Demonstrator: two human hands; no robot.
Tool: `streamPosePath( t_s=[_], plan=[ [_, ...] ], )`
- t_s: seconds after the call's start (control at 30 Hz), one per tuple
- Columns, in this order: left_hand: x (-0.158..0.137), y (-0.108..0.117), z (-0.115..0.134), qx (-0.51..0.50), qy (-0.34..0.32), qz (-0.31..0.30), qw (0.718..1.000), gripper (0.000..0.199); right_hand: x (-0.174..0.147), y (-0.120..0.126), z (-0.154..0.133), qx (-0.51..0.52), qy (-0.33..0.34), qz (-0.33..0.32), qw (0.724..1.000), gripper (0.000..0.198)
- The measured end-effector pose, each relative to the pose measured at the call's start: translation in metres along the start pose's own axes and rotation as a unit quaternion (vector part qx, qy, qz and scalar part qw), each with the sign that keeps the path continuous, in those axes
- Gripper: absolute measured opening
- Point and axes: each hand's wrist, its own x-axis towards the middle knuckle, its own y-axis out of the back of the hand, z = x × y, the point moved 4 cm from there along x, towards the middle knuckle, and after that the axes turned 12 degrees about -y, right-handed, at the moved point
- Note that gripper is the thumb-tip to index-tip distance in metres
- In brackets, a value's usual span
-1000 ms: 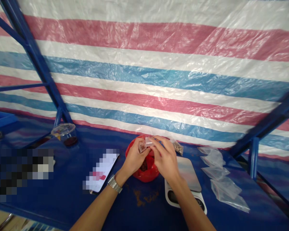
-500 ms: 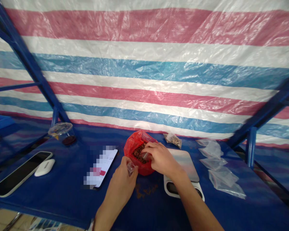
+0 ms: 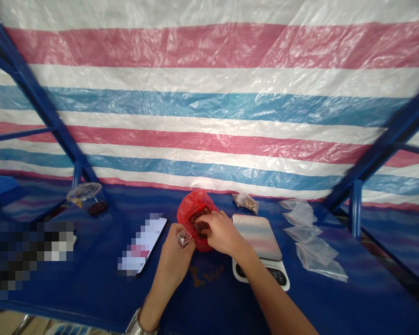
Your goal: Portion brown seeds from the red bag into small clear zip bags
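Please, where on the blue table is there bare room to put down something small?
The blue table is bare left of the lit phone, and in front of the flat clear bags. It is crowded around the red bag: left hand and right hand are there, with the scale and filled pouch nearby.

Two hands, one left (image 3: pixel 176 256) and one right (image 3: pixel 223 232), with one watch (image 3: pixel 138 323) between them; one red bag (image 3: pixel 197 200), one small clear bag (image 3: pixel 183 238), one scale (image 3: pixel 256 235), one filled packet (image 3: pixel 247 203) at the far side, at least four flat bags (image 3: pixel 319 260) overlapping on the right, one lit phone (image 3: pixel 156 236) left of centre, one lidded tub (image 3: pixel 87 197) and one blue tray (image 3: pixel 0 185) far left.
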Motion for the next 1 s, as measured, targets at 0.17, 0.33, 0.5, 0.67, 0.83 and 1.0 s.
streamPosePath(
  t_s=[0.17, 0.33, 0.5, 0.67, 0.83, 1.0],
  plan=[
    [-0.001, 0.008, 0.000, -0.029, -0.014, -0.015, 0.999, 0.021, 0.004, -0.001, 0.009, 0.091, -0.023, -0.006, 0.996, 0.039],
    [0.006, 0.030, 0.028, 0.091, -0.064, 0.007, 0.994, 0.021, 0.011, 0.009, 0.018, 0.212, 0.002, 0.014, 0.977, 0.038],
    [0.040, 0.017, 0.044, 0.079, -0.105, -0.014, 0.991, 0.017, 0.011, 0.032, 0.020, 0.220, 0.010, 0.122, 0.968, 0.036],
    [0.072, -0.022, 0.041, -0.052, -0.154, -0.060, 0.985, 0.019, 0.001, 0.050, 0.008, 0.168, 0.048, 0.209, 0.962, 0.038],
    [0.076, -0.043, 0.032, -0.143, -0.152, -0.091, 0.974, 0.026, -0.006, 0.050, -0.001, 0.058, 0.075, 0.237, 0.967, 0.044],
    [0.073, -0.043, 0.020, -0.127, -0.156, -0.096, 0.975, 0.027, -0.005, 0.038, -0.004, 0.011, 0.094, 0.213, 0.973, 0.053]
  ],
)
